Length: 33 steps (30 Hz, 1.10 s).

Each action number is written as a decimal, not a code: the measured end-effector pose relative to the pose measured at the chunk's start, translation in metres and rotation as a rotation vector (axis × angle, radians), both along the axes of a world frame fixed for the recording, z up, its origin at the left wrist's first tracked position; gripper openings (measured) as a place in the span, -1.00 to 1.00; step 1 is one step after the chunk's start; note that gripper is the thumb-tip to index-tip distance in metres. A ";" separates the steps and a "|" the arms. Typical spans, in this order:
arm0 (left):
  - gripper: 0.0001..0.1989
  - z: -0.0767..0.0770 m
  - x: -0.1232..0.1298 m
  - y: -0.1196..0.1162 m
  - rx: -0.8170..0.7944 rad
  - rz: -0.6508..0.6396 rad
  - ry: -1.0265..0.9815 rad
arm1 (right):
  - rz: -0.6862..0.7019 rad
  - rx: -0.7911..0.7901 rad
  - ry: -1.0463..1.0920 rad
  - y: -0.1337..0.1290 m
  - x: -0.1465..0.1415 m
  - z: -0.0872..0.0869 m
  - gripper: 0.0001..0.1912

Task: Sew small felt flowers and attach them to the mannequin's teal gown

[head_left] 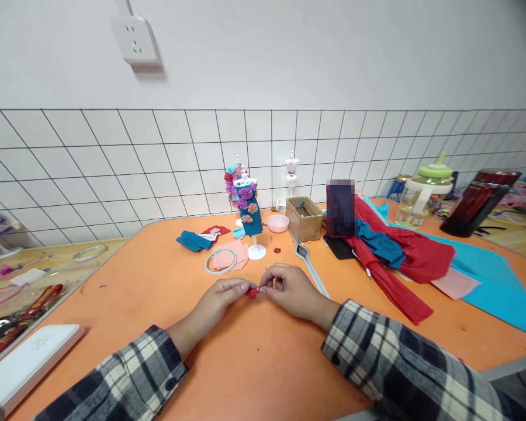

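Observation:
Both hands meet over the middle of the orange table [245, 351]. My left hand [225, 294] pinches a small piece of red paper [251, 293] between thumb and fingers. At its right edge, the fingertips of my right hand [289, 287] are closed on the same red piece. Just beyond, a small red paper flower [277, 250] lies on the table. Behind it stands a mini dress form [251, 213] wrapped in dark teal paper, with purple and peach flowers on its front. A tape roll [220, 261] rests partly on peach paper sheets [236, 255].
At the back are a pink bowl [277, 223], a cardboard box [304, 218] and a bare white dress form [291, 172]. Silver scissors or tongs [309, 263] lie right of my hands. Red crepe paper [421, 251], a bottle [425, 196] and a thermos [480, 202] occupy the right.

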<state>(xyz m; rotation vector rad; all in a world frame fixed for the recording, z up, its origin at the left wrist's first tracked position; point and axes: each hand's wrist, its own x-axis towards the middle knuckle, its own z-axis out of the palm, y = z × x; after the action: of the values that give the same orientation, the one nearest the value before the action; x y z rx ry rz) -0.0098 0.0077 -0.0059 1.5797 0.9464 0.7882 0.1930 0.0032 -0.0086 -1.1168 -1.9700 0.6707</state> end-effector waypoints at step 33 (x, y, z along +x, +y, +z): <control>-0.78 0.005 0.005 -0.008 0.406 0.052 0.270 | 0.028 0.253 -0.048 -0.009 0.004 0.008 -0.78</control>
<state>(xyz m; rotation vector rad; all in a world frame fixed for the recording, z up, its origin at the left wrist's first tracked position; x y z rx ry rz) -0.0048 -0.0005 -0.0006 2.0598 1.0702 0.8557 0.1971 -0.0060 -0.0006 -0.9596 -2.0480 0.3980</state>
